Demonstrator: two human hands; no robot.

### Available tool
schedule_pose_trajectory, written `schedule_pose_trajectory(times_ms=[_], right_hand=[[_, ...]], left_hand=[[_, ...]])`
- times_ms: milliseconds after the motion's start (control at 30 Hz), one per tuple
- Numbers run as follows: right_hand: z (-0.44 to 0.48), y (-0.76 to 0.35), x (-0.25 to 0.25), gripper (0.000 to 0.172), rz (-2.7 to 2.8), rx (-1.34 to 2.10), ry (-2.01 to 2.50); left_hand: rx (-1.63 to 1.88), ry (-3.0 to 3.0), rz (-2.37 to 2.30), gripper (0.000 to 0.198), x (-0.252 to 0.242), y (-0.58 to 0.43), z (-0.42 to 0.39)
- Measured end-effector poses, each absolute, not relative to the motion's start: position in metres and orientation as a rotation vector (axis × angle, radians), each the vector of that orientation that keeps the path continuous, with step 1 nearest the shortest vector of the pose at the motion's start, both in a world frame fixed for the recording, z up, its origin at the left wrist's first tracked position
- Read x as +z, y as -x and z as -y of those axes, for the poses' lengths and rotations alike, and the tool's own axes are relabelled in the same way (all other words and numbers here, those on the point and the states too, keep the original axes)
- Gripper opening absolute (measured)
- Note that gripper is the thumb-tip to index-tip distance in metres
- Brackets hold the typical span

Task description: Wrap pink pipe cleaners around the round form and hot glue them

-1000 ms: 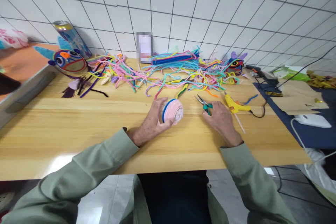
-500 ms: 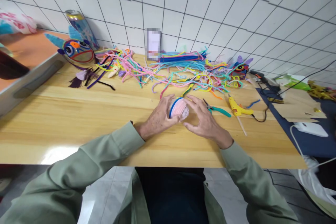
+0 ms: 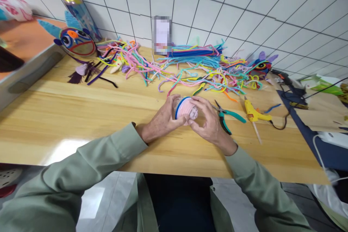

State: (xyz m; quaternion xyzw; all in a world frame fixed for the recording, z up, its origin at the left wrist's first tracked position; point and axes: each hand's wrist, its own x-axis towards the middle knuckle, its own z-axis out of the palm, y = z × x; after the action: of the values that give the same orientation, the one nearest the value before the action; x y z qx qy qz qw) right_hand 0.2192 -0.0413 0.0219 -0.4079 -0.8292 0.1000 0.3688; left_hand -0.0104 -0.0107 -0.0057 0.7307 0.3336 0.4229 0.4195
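Between my hands, above the wooden table, is a pink, rounded piece wrapped in fuzzy pipe cleaner (image 3: pixel 185 109). A blue band rings its left part, and its right end shows a paler, greyish patch. My left hand (image 3: pixel 163 119) grips it from the left, thumb along the near side. From the right, my right hand (image 3: pixel 207 121) closes on it, with the fingers over the top and the thumb at the lower edge. Teal-handled pliers (image 3: pixel 233 115) lie just right of my right hand. Beyond them rests a yellow glue gun (image 3: pixel 253 111) with a glue stick in it.
Many loose pipe cleaners (image 3: pixel 146 66) spread along the back of the table (image 3: pixel 67 112). A phone (image 3: pixel 162 36) leans on the tiled wall. At the back left are a drink can (image 3: pixel 78 12) and a colourful fish-like craft (image 3: pixel 78 45); a similar craft (image 3: pixel 261 67) sits back right.
My right hand has closed in on the pink piece, its thumb and fingers now touching it. My left hand keeps its hold. The camera view has shifted slightly.
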Motion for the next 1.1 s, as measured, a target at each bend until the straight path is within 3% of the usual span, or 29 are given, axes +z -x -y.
schedule_pose_trajectory(times_ms=[333, 500, 867, 1100], right_hand=[[0.039, -0.221, 0.016, 0.062, 2.057, 0.288, 1.034], [0.038, -0.223, 0.016, 0.057, 2.01, 0.372, 1.028], [0.04, -0.215, 0.016, 0.028, 1.763, 0.613, 1.075], [0.042, -0.21, 0.016, 0.026, 1.675, 0.644, 1.112]], left_hand=[[1.097, -1.92, -0.783, 0.089, -0.017, 0.009, 0.014], [1.102, -1.969, -0.781, 0.086, -0.017, 0.009, 0.014], [1.124, -2.103, -0.794, 0.079, -0.009, 0.012, 0.015], [1.111, -2.16, -0.76, 0.079, -0.007, 0.014, 0.016]])
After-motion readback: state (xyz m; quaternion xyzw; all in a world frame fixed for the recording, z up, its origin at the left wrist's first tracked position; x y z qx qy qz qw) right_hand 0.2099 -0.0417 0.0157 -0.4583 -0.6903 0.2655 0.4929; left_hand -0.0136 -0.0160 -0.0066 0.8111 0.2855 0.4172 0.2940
